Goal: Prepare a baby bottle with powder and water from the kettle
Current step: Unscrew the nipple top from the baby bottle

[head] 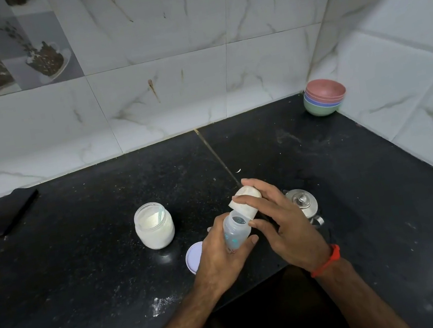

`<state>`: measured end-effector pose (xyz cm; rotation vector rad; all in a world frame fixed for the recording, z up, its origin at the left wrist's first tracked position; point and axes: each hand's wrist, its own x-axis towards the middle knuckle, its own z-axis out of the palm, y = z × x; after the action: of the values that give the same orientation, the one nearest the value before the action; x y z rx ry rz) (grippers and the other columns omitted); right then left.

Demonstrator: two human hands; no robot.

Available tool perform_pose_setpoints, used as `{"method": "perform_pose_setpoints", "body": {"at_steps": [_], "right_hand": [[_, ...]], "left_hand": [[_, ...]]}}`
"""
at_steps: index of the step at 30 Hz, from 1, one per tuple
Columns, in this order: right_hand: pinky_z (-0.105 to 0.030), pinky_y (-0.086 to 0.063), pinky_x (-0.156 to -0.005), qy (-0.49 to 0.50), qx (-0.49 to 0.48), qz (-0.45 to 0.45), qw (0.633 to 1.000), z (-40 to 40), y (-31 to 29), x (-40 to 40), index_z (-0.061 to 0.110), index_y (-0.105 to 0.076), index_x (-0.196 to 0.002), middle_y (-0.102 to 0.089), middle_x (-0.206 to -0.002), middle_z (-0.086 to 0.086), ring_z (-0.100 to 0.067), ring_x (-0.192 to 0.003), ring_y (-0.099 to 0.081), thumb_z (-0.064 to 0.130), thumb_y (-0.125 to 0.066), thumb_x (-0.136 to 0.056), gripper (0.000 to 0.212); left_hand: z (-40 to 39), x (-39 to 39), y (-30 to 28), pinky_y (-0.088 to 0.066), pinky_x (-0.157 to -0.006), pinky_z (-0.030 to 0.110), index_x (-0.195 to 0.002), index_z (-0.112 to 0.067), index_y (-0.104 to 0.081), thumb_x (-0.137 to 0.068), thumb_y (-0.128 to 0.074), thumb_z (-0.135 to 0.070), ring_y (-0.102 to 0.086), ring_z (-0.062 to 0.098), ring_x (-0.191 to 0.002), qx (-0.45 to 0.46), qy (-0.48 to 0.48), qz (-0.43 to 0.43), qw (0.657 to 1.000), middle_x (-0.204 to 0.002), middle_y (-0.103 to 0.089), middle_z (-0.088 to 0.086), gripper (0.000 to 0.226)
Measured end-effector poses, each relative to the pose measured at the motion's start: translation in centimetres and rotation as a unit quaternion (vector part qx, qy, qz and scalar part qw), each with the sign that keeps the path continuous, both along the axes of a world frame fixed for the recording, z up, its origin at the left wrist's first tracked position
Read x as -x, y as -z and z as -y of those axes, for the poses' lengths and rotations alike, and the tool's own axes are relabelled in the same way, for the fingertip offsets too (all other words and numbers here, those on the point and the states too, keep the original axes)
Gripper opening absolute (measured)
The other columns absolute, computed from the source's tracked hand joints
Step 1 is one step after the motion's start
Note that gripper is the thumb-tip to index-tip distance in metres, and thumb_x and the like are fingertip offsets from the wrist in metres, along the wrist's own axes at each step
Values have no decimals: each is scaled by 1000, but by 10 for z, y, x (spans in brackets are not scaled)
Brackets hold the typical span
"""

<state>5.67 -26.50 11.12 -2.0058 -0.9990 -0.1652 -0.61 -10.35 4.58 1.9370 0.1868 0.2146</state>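
2 hands meet at the lower centre of the frame over the black counter (84,271). The left hand (219,257) grips the clear baby bottle (235,232), tilted, mouth open. The right hand (282,221) holds the white cap (246,201) just above that mouth. Left of them stands the open powder jar (154,225) with its lid (193,256) beside the left hand; the steel kettle (303,203) sits behind the right hand.

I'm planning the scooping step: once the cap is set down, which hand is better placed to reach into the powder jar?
Probably the right hand. The left hand grips the bottle and should steady it; the right holds only the cap. The jar stands open, left of both hands.
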Motion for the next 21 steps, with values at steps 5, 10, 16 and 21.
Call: {"method": "perform_pose_setpoints", "body": {"at_steps": [5,10,16,21], "right_hand": [[-22,-37,-117,11,5,21,1000,-1,-3,3,16,-64,-138,-41,-159,-4,-14,-145,-43,-13,-63,-93,54],[-20,-37,-116,19,2,27,999,-1,-3,6,15,-65,-136,-43,-158,-4,-13,-146,-43,-16,-64,-92,55],[-23,-38,-117,29,3,2,1000,-1,-3,8,18,-64,-138,-43,-159,-2,-14,-146,-42,-12,-66,-92,55],[-22,-39,-116,25,5,26,999,1,-5,7,17,-64,-138,-44,-158,-4,-12,-144,-43,-14,-66,-91,56]], "left_hand": [[2,-2,0,-54,-89,15,-133,-40,-48,-85,-84,-38,-60,-2,-117,19,1,6,1000,-127,-63,-19,61],[4,-4,-2,-53,-87,14,-123,-52,-47,-84,-85,-36,-61,-3,-114,23,3,20,1000,-122,-64,-19,56],[6,-3,-1,-55,-90,16,-125,-51,-46,-84,-85,-38,-63,0,-116,29,3,26,999,-125,-64,-18,58],[6,-4,0,-57,-93,23,-133,-40,-49,-84,-84,-39,-64,5,-118,33,10,24,999,-128,-64,-15,60]]}}
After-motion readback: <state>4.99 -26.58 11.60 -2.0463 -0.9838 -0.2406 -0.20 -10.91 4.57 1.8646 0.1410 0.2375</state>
